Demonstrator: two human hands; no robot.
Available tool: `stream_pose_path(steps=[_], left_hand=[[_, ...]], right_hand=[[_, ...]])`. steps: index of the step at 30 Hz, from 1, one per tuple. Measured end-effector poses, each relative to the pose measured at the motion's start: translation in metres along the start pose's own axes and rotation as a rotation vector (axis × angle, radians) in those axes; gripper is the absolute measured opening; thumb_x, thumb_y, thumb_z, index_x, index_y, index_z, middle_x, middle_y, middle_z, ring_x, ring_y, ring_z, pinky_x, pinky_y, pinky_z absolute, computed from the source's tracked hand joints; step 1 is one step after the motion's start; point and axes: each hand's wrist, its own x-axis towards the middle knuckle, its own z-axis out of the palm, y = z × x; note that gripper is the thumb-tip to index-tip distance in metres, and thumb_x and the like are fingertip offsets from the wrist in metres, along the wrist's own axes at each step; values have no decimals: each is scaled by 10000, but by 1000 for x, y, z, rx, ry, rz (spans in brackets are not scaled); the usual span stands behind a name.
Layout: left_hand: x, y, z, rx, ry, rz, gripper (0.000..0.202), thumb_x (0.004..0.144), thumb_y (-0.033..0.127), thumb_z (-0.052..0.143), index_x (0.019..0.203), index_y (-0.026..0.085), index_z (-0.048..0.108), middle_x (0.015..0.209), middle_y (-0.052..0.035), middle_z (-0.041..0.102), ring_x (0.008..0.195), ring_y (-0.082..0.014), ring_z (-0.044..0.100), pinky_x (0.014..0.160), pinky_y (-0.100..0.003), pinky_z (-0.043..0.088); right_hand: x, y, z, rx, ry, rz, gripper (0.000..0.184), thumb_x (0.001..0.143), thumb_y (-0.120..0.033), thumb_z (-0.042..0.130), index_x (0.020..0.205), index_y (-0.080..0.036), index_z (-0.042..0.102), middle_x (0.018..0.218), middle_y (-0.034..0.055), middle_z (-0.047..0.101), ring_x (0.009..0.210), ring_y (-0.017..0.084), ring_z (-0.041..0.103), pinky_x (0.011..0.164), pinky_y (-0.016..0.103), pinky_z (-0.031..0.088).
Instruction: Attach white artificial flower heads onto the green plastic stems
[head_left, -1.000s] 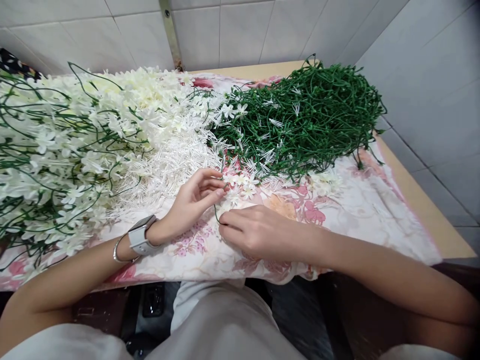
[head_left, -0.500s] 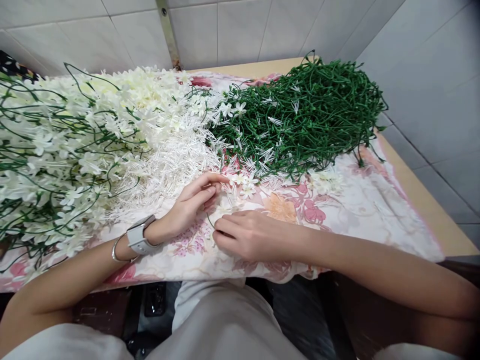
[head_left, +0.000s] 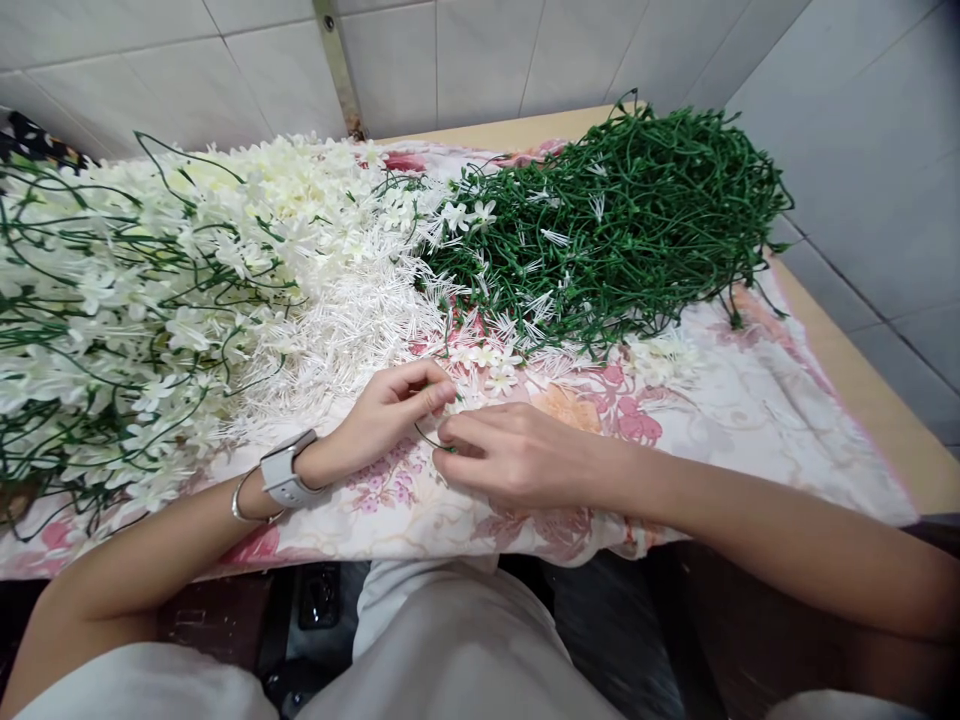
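My left hand (head_left: 405,408), with a pale watch (head_left: 289,470) on its wrist, is closed in a pinch, thumb against index finger. A tiny bit of green shows at its fingertips; what it grips is too small to make out. Close beside it, my right hand (head_left: 514,455) is closed on a thin green artificial stem (head_left: 427,437). That stem curves out from the right fingertips toward the underside of my left hand. Just beyond my fingers lie several loose white artificial blossoms (head_left: 499,374).
White flowers on green stems (head_left: 150,330) are heaped at the left. White stamen-like pieces (head_left: 337,320) spread across the middle, and bare green stems (head_left: 637,220) are piled at the right. A floral cloth (head_left: 727,440) covers the wooden table (head_left: 885,420), against a tiled wall (head_left: 480,60).
My left hand has drawn its stretched index finger in from the blossoms and closed into a pinch nearer my right hand. My right hand still grips the stem. The view has shifted slightly.
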Motion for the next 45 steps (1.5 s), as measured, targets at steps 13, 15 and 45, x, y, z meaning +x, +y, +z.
stream_pose_path(steps=[13, 15, 45], left_hand=[[1, 4, 3, -159, 60, -74, 358, 884, 484, 489, 726, 170, 562, 533, 24, 481, 452, -70, 373, 413, -197, 258], [1, 4, 3, -153, 44, -80, 360, 882, 491, 487, 735, 171, 561, 535, 25, 478, 452, -72, 377, 416, -200, 260], [-2, 3, -1, 152, -144, -53, 558, 931, 542, 295, 543, 157, 408, 479, 41, 354, 454, -73, 308, 476, -230, 258]], right_hand=[[7, 17, -10, 487, 489, 547, 121, 801, -79, 510, 716, -165, 520, 590, -43, 482, 491, 52, 396, 489, 184, 343], [7, 18, -9, 503, 478, 541, 121, 800, -80, 510, 712, -161, 524, 585, -46, 475, 490, 50, 390, 493, 183, 339], [4, 21, 0, 474, 361, 393, 102, 878, -107, 483, 831, -137, 569, 723, 13, 580, 656, 86, 517, 635, 189, 405]])
